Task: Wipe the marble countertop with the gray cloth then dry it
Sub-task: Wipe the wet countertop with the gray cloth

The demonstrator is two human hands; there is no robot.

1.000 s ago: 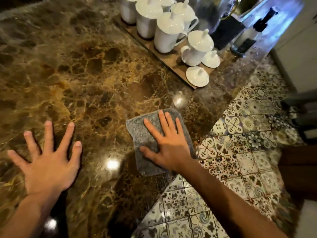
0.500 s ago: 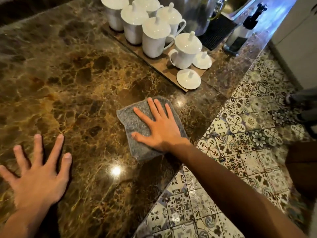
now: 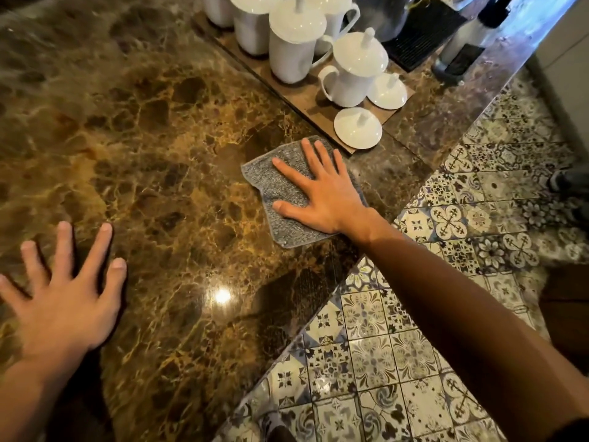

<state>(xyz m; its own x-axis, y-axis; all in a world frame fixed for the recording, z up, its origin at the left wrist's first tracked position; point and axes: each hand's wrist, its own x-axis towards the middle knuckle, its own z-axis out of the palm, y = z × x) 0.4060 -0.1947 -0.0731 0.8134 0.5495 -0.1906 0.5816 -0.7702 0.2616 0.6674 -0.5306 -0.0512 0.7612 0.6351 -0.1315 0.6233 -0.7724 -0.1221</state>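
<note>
The gray cloth (image 3: 271, 183) lies flat on the brown marble countertop (image 3: 143, 138), just in front of the wooden tray's near corner. My right hand (image 3: 322, 193) presses down on the cloth with the palm flat and fingers spread, covering its right half. My left hand (image 3: 63, 295) rests flat on the bare marble at the lower left, fingers apart, holding nothing.
A wooden tray (image 3: 306, 100) with several white lidded mugs (image 3: 290, 43) and loose lids (image 3: 357, 127) stands right behind the cloth. A black mat (image 3: 420, 33) and a bottle (image 3: 471, 36) sit farther back. The counter edge runs diagonally on the right, above the patterned tile floor (image 3: 382, 346).
My right hand has slid the cloth away from me, up to the tray's near corner. My left hand has stayed flat on the marble.
</note>
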